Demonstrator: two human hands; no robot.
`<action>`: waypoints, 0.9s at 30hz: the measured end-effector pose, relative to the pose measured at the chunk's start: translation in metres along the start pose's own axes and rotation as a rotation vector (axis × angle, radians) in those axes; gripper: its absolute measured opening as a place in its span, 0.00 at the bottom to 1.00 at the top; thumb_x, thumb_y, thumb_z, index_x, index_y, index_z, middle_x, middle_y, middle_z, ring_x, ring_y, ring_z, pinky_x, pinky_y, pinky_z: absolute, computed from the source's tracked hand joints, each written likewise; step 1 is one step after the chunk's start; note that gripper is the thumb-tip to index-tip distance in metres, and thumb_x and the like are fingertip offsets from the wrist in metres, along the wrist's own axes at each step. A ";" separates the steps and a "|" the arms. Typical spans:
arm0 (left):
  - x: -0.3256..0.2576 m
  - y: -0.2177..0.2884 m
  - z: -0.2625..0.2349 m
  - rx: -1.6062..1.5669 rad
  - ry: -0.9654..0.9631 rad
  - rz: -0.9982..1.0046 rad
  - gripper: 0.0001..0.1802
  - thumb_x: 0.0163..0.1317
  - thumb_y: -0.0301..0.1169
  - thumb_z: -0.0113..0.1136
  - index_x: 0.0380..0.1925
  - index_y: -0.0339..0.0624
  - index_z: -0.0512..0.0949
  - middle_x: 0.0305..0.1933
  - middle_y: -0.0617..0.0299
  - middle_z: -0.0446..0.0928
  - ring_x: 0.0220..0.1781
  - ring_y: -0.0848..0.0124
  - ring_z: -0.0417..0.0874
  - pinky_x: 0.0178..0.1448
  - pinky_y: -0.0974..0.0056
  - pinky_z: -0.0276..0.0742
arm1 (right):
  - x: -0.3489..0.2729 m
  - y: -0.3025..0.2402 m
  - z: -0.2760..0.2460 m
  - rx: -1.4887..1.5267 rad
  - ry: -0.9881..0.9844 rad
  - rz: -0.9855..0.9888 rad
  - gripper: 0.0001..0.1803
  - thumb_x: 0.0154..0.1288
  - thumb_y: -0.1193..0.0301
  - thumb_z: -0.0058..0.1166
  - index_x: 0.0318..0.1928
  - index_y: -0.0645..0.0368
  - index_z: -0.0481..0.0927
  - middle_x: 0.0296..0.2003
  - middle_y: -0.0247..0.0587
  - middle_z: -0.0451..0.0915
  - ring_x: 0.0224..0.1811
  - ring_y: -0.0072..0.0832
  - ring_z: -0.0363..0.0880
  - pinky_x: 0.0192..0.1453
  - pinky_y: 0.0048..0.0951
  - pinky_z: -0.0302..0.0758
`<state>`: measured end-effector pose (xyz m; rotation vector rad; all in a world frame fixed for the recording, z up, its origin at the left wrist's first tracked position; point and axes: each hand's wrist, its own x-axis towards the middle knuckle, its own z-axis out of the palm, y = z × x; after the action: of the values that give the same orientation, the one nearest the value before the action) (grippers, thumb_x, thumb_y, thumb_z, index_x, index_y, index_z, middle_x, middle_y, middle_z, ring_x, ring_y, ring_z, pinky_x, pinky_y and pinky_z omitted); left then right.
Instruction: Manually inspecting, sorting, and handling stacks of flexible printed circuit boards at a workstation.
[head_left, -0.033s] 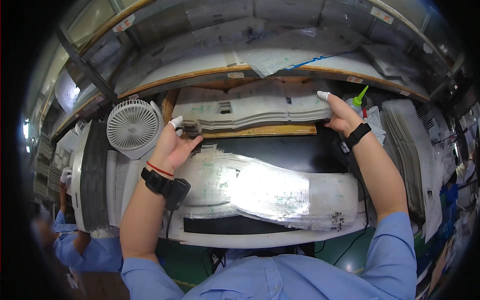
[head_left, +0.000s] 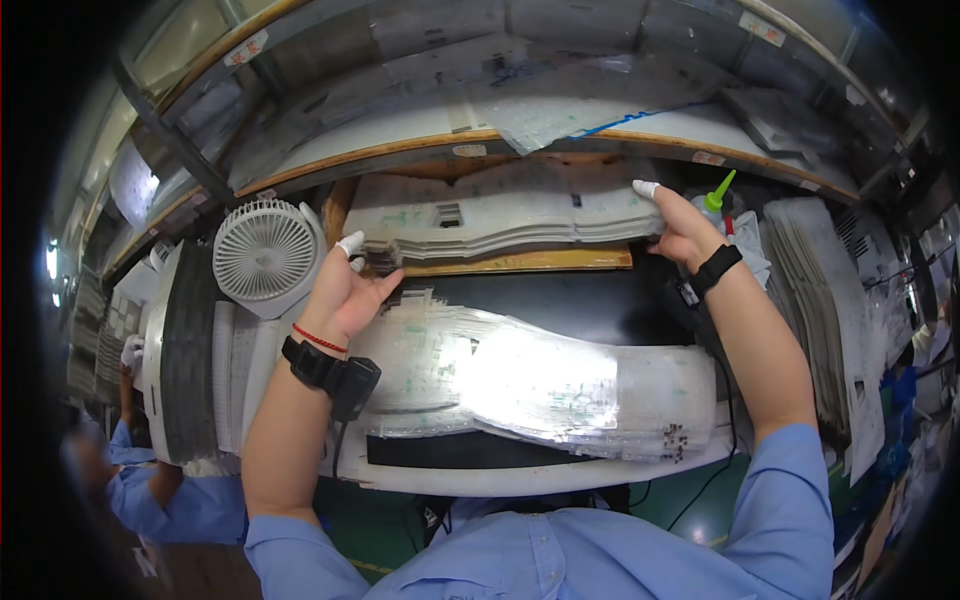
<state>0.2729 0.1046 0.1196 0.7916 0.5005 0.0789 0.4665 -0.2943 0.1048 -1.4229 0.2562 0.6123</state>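
Both ends of a long, wavy-edged stack of whitish, translucent flexible sheets [head_left: 510, 205] are between my two hands, at the back of the table. My left hand [head_left: 345, 290] holds the left end, its white-capped fingertips against the edge and one bare digit pointing along the front. Around the right end, my right hand [head_left: 685, 235] is curled, with a white-capped fingertip on top. Part of its fingers is hidden by the stack. Nearer to me, a second, fanned-out pile of similar sheets [head_left: 420, 360] lies on the black table surface [head_left: 560, 300], glaring brightly in the middle.
A white fan [head_left: 265, 255] stands left of my left hand. Beyond my right hand is a bottle with a green nozzle [head_left: 715, 198]. More sheet stacks [head_left: 815, 300] lie far right. A wood-edged shelf [head_left: 400, 155] spans the back. Another person's blue sleeve [head_left: 190, 505] shows lower left.
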 end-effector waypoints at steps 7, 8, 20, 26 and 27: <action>0.007 0.003 -0.006 -0.134 0.113 -0.107 0.33 0.65 0.41 0.58 0.64 0.40 0.58 0.62 0.54 0.64 0.59 0.58 0.71 0.63 0.56 0.71 | 0.012 0.007 -0.004 0.030 0.029 -0.031 0.27 0.59 0.50 0.62 0.56 0.46 0.75 0.57 0.33 0.76 0.61 0.31 0.67 0.65 0.40 0.54; 0.009 0.001 -0.009 -0.106 0.072 -0.082 0.32 0.65 0.42 0.58 0.62 0.40 0.60 0.61 0.54 0.65 0.56 0.60 0.71 0.60 0.58 0.72 | 0.013 0.008 -0.004 -0.010 0.080 -0.046 0.26 0.59 0.51 0.62 0.55 0.45 0.75 0.55 0.31 0.77 0.57 0.30 0.70 0.61 0.37 0.58; 0.018 0.012 -0.002 0.079 0.041 -0.162 0.40 0.57 0.62 0.59 0.56 0.38 0.68 0.50 0.60 0.70 0.43 0.67 0.70 0.45 0.67 0.70 | 0.007 0.000 0.000 0.071 0.059 -0.015 0.26 0.56 0.51 0.63 0.53 0.45 0.77 0.53 0.32 0.79 0.59 0.29 0.70 0.64 0.37 0.54; 0.027 0.006 0.004 0.116 0.038 0.016 0.40 0.61 0.60 0.57 0.63 0.43 0.66 0.61 0.58 0.70 0.58 0.63 0.71 0.59 0.58 0.71 | 0.012 -0.006 -0.006 0.224 -0.121 0.000 0.24 0.62 0.55 0.58 0.55 0.52 0.75 0.53 0.37 0.79 0.57 0.33 0.75 0.62 0.41 0.67; 0.029 0.004 0.006 0.081 0.038 0.036 0.39 0.62 0.59 0.57 0.63 0.44 0.66 0.63 0.58 0.69 0.61 0.62 0.71 0.61 0.56 0.71 | 0.012 -0.006 -0.006 0.205 -0.118 0.004 0.24 0.62 0.55 0.57 0.55 0.53 0.75 0.53 0.38 0.79 0.56 0.33 0.76 0.61 0.41 0.69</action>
<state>0.3017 0.1111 0.1144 0.8792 0.5279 0.1075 0.4811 -0.2974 0.1026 -1.1852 0.2216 0.6516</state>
